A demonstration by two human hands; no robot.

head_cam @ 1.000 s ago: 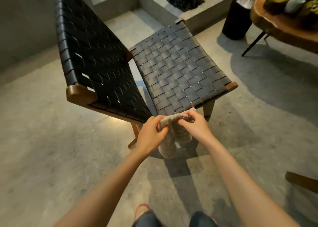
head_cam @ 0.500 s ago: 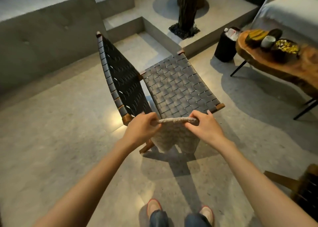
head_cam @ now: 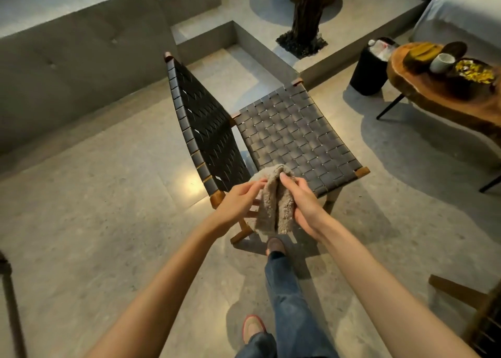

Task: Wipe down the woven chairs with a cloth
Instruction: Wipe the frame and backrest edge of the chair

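Both hands meet at frame centre: the left hand (head_cam: pixel 238 200) pinches the cloth (head_cam: pixel 273 211) by its edge, and the right hand (head_cam: pixel 303 206) curls round its folded bulk, just in front of the woven chair (head_cam: pixel 295 138). Wiping looks not yet begun, so all the weave is left. Open floor (head_cam: pixel 95 235) lower left; a side table (head_cam: pixel 433 98) crowds the upper right.

Cloth (head_cam: pixel 273 203) no longer stretched flat between your hands: now doubled into thick fold, two layers hanging side by side. Your hands sit closer together. Right hand (head_cam: pixel 303 203) cups fold from beneath, thumb on top; left hand (head_cam: pixel 238 203) pinches its left layer. Woven chair (head_cam: pixel 292 132) shows smaller, whole backrest in view. One leg now forward, shoe (head_cam: pixel 275 245) near chair's front leg.
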